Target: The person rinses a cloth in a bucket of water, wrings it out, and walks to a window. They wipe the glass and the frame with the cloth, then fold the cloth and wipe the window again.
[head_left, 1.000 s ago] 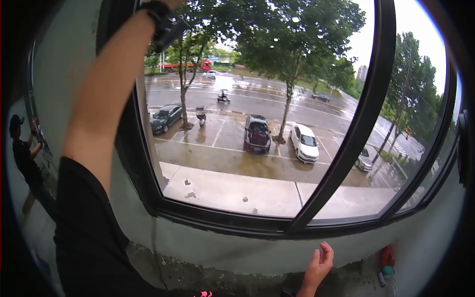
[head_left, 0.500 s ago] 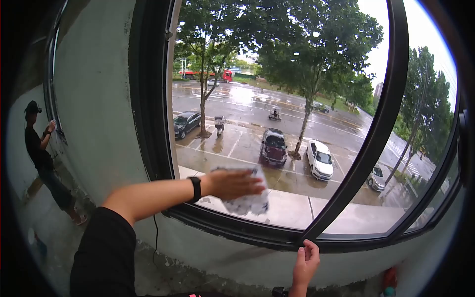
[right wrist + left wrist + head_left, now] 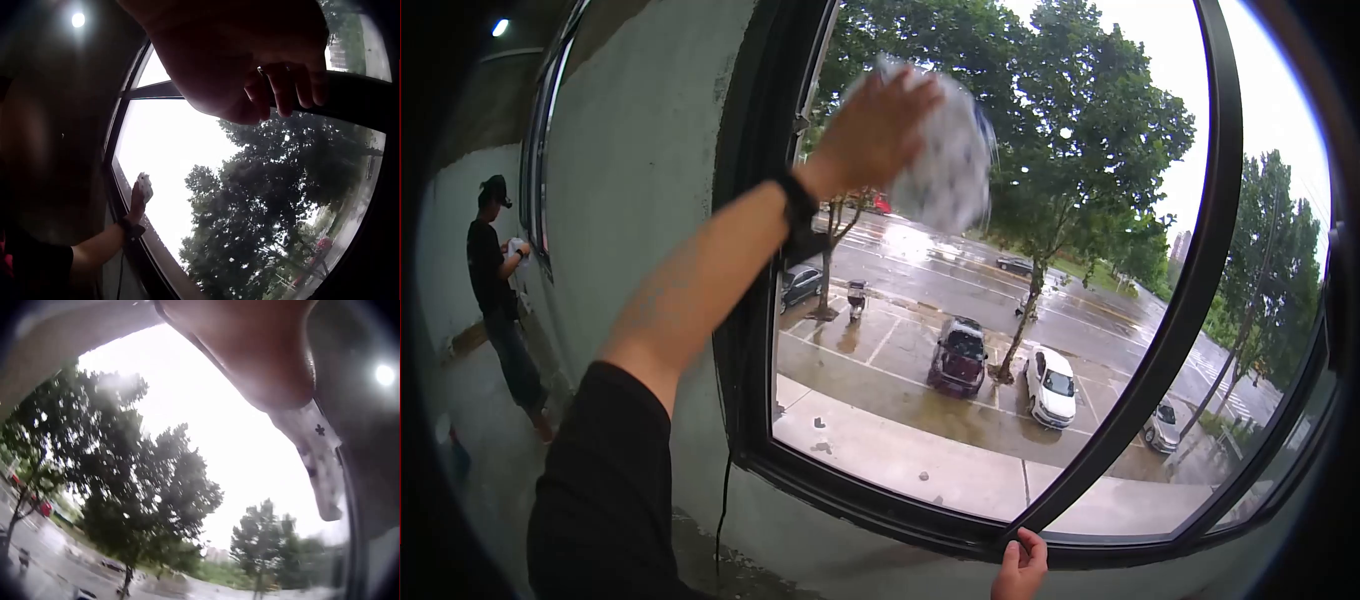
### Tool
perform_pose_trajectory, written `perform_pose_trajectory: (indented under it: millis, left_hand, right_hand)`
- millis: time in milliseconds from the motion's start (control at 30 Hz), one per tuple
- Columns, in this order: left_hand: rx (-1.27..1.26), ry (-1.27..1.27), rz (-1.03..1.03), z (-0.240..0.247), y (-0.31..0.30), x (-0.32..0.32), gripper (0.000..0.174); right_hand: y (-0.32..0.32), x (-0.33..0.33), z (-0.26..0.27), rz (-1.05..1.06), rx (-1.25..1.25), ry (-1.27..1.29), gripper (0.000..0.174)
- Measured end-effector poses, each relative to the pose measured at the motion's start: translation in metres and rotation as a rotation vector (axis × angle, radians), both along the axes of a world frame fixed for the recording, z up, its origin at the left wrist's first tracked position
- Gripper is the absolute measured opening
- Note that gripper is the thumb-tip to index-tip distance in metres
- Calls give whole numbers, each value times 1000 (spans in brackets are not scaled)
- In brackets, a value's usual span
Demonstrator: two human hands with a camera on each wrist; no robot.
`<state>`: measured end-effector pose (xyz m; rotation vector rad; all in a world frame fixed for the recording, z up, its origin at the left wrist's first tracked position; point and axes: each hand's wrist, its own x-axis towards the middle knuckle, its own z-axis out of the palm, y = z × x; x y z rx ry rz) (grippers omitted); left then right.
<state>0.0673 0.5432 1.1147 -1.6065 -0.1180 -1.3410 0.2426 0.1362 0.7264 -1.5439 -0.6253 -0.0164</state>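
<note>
My left hand [image 3: 880,135] lies with fingers extended over a white cloth with dark print [image 3: 956,165], against the upper left part of the window pane [image 3: 880,350]. The left wrist view has the underside of this hand [image 3: 250,350] up close, with the patterned cloth [image 3: 322,459] beyond it. Low in the head view, my right hand [image 3: 1020,568] is beside the bottom of the dark window frame [image 3: 900,503], its fingers loosely bent and holding nothing. From the right wrist, that hand [image 3: 237,59] overlaps a dark frame bar.
A dark upright bar [image 3: 1165,335] divides the window. Grey plastered wall [image 3: 640,150] runs left of it, with a black cable [image 3: 722,515] hanging below. Another person [image 3: 495,270] stands at a window farther left. Outside are trees, a wet road and parked cars.
My left hand went from the top left down to the lower pane with the cloth, then back up to the upper left. The right hand stays near the bottom frame. The head view has shifted.
</note>
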Motion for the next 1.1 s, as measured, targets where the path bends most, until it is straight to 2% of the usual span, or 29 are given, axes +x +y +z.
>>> perform_pose_trajectory:
  millis: [67,133,167,233,267,333,367,467,600,667,867,1100]
  left_hand:
    - [-46,-122,-20,56,23,-1,54]
    - [-81,-168,301,97,26,-15,43]
    - [-97,-156,303,101,31,-15,43]
    - [23,-216,311,99,40,-14,43]
    - [9,-200,320,84,44,-12,43]
    - [5,-278,4,50,40,-7,43]
    - [-64,-254,-64,27,34,-9,49]
    - [-204,-221,-84,-37,29,-10,52]
    - [-344,-173,-59,-125,-8,9,55]
    - [-437,-198,-107,-165,-16,10,56]
    - [-703,-311,-18,-293,-5,-6,58]
    - [-784,-334,-72,-390,-14,-8,59]
  right_hand:
    - [-2,-2,0,7,-57,-81,27]
    - [-5,-9,4,-13,-39,-66,26]
    - [-8,-11,7,-29,-8,-60,25]
    - [-12,-18,17,-58,-25,-9,24]
    - [-16,-20,19,-91,-32,30,23]
    - [-16,-19,17,-113,-34,35,22]
    - [-17,-18,17,-100,-25,37,22]
    - [-15,-16,15,-79,-23,6,22]
    - [2,-16,20,3,-6,4,20]
    - [7,-15,20,94,49,-2,21]
    - [16,-27,13,180,29,8,22]
    - [7,-38,16,161,-28,27,22]
